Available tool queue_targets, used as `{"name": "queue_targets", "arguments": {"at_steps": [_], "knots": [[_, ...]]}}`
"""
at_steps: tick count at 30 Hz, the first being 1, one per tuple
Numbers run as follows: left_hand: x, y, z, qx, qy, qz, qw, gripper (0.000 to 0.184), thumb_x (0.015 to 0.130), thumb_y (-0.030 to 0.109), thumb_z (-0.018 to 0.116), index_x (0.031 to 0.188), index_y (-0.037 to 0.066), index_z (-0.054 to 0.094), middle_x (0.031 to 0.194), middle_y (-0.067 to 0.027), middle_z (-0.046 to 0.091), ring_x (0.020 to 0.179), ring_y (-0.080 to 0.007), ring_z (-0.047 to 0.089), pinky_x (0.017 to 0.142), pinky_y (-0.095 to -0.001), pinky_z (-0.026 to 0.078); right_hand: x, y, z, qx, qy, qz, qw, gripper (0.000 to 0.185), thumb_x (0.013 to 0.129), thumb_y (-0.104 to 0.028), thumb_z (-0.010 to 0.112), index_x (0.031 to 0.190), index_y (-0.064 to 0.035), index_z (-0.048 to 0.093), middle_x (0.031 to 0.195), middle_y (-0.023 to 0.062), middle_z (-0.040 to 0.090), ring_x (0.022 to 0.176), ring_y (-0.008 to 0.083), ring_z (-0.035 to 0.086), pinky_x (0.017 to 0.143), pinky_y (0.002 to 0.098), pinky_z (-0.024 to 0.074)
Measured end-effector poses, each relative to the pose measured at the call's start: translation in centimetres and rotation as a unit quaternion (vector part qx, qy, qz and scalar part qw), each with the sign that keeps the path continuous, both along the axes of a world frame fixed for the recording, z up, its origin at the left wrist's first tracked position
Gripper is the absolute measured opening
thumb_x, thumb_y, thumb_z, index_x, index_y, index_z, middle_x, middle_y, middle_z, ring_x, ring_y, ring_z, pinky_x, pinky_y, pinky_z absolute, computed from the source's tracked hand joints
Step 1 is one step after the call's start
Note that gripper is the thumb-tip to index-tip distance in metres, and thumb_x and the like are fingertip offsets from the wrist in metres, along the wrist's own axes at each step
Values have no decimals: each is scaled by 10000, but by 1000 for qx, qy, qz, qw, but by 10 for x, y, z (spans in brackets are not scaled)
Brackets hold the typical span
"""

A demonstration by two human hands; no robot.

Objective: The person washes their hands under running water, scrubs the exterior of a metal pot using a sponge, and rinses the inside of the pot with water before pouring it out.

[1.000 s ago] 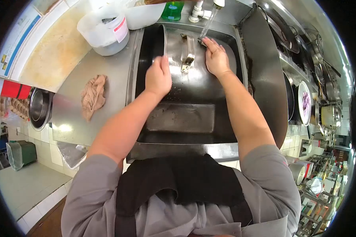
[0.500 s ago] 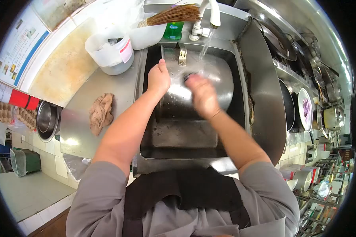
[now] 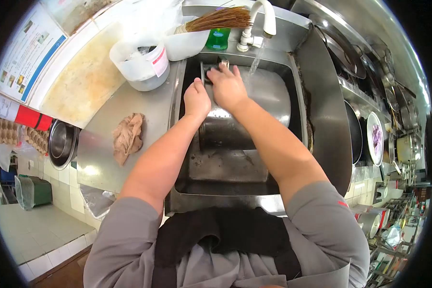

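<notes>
A large metal pot (image 3: pixel 269 98) lies on its side in the sink (image 3: pixel 225 187), its wall wet and shiny. My left hand (image 3: pixel 197 99) is closed around the pot's rim at the left. My right hand (image 3: pixel 226 87) presses on the pot's side near its metal handle (image 3: pixel 224 62), fingers partly spread. Beneath its fingertips shows a dark scouring pad (image 3: pixel 208 74), mostly covered by the hand. Water runs from the white faucet (image 3: pixel 269 21) onto the far side of the pot.
On the left counter lie a crumpled brown cloth (image 3: pixel 128 138) and a white tub (image 3: pixel 141 69). A green soap bottle (image 3: pixel 218 39) and a straw brush (image 3: pixel 218 20) are behind the sink. Pans (image 3: pixel 353 129) stand beyond the metal partition (image 3: pixel 324 110) at right.
My right hand has moved left and away from me across the pot's side, up to the handle, with the dark pad. My left hand stays at the rim.
</notes>
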State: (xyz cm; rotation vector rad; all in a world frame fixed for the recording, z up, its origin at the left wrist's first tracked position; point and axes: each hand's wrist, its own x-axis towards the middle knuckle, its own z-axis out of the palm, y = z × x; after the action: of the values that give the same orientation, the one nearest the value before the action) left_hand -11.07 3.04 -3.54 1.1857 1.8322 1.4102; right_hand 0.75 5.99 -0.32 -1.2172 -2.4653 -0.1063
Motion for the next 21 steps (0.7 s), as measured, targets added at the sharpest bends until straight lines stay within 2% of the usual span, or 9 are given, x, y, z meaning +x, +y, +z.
{"name": "queue_targets", "arguments": {"at_steps": [3, 7, 9, 12, 13, 15, 18, 19, 21], "knots": [[3, 0, -6, 23, -25, 4, 999, 518, 1049, 350, 352, 858, -50, 620, 820, -292, 632, 830, -488, 596, 751, -505, 455, 18, -54, -13, 21, 16, 47, 999, 398, 878, -149, 529, 1262, -71, 596, 1380, 104, 575, 1329, 283, 484, 1135, 562, 294], [9, -15, -2, 0, -2, -13, 1000, 487, 1051, 335, 349, 865, -36, 605, 831, -287, 630, 855, -485, 598, 759, -506, 462, 10, -16, -11, 79, -24, 38, 996, 385, 842, -161, 579, 1214, -68, 618, 1299, 92, 617, 1262, 278, 531, 1120, 597, 298], [11, -15, 1, 7, 28, -17, 999, 477, 1050, 325, 341, 867, -34, 596, 829, -294, 625, 858, -497, 593, 757, -526, 454, -8, 34, 3, -13, -118, 12, 993, 357, 833, -164, 594, 1175, -71, 635, 1237, 96, 642, 1226, 274, 551, 1123, 576, 308], [12, -16, 8, -38, 55, -29, 997, 477, 1047, 319, 334, 873, -37, 600, 852, -300, 631, 872, -501, 594, 774, -533, 458, -21, 55, 39, -166, -244, 3, 955, 444, 860, -139, 580, 1300, -80, 580, 1316, 144, 605, 1287, 278, 518, 1135, 544, 308], [11, -14, 1, 30, 82, -11, 996, 484, 1052, 324, 353, 830, -43, 577, 789, -273, 605, 769, -460, 576, 723, -489, 444, -16, 38, 42, -151, -242, 17, 958, 470, 844, -121, 594, 1312, -78, 573, 1298, 164, 613, 1260, 279, 546, 1119, 539, 329], [13, -14, -8, 14, 43, -1, 999, 480, 1052, 322, 355, 833, -43, 578, 794, -277, 607, 772, -460, 580, 720, -492, 446, 15, -2, -7, 18, -25, 90, 995, 471, 843, -119, 587, 1311, -74, 568, 1336, 140, 601, 1258, 275, 557, 1120, 540, 328], [13, -16, -4, 17, 8, -7, 1000, 468, 1050, 318, 352, 854, -34, 590, 826, -278, 622, 809, -468, 589, 739, -500, 456, 37, -48, -17, 50, 10, 95, 994, 345, 862, -145, 566, 1194, -76, 631, 1294, 104, 627, 1240, 264, 567, 1132, 515, 323], [13, -18, -3, 13, 21, -15, 1000, 467, 1049, 320, 342, 876, -29, 600, 852, -281, 632, 842, -480, 593, 760, -511, 462, 30, -33, -15, 52, -21, 86, 995, 407, 864, -141, 558, 1265, -84, 600, 1347, 107, 599, 1284, 263, 538, 1132, 508, 325], [14, -16, -5, 18, 46, -24, 999, 466, 1051, 320, 331, 898, -23, 607, 872, -284, 637, 876, -491, 595, 776, -519, 465, 6, 16, -4, -23, -20, 44, 999, 399, 868, -103, 543, 1260, -73, 612, 1375, 111, 583, 1290, 278, 536, 1098, 536, 356]]}}
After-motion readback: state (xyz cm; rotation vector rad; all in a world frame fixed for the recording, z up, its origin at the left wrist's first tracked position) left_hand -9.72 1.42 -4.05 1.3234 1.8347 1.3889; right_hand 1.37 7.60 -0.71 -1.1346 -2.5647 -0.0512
